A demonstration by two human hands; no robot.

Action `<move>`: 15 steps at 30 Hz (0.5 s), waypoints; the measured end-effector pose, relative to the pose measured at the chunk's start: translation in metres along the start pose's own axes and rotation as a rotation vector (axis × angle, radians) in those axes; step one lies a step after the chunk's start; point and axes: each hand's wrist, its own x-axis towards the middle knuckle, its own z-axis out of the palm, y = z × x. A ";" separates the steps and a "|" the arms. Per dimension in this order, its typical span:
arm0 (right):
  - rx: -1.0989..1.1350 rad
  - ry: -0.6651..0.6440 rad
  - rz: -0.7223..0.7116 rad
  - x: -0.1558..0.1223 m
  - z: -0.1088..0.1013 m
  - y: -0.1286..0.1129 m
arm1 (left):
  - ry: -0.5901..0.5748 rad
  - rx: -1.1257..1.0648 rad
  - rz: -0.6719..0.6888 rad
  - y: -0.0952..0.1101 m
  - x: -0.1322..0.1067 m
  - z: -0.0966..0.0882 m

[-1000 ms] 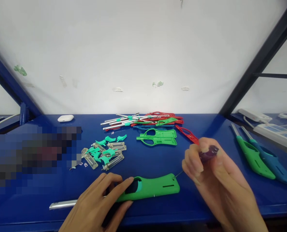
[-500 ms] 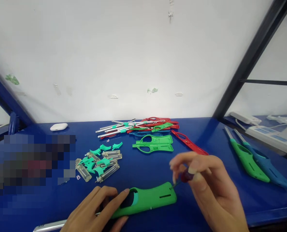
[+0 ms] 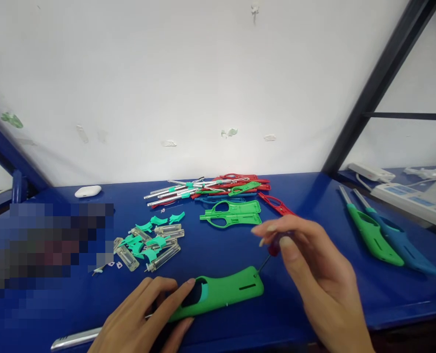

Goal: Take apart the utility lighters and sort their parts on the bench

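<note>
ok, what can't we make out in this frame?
Head view only:
1. Screwdriver: handle mostly covered by the right hand; tip too small to type.
2. Lighter: nozzle end hidden under the left hand.
3. Metal tube: its join to the lighter is hidden by the left hand.
4. Patch at left: pixelated, contents unreadable.
5. White bits: too small to identify.

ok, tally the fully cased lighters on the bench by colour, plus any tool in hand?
Green lighters: 2 (held green lighter under left hand; far green lighter at the right)
Blue lighters: 1 (blue lighter)
Screwdrivers: 1 (screwdriver in right hand)
Total: 4
</note>
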 end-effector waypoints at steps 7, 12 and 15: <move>-0.036 0.019 -0.003 0.000 -0.004 -0.003 | -0.064 0.006 -0.040 0.005 0.000 -0.004; 0.042 -0.112 -0.052 0.002 -0.002 0.003 | -0.054 0.052 -0.054 0.007 -0.002 -0.004; 0.033 -0.073 -0.114 0.003 0.001 0.005 | -0.058 0.041 -0.029 0.005 -0.004 -0.001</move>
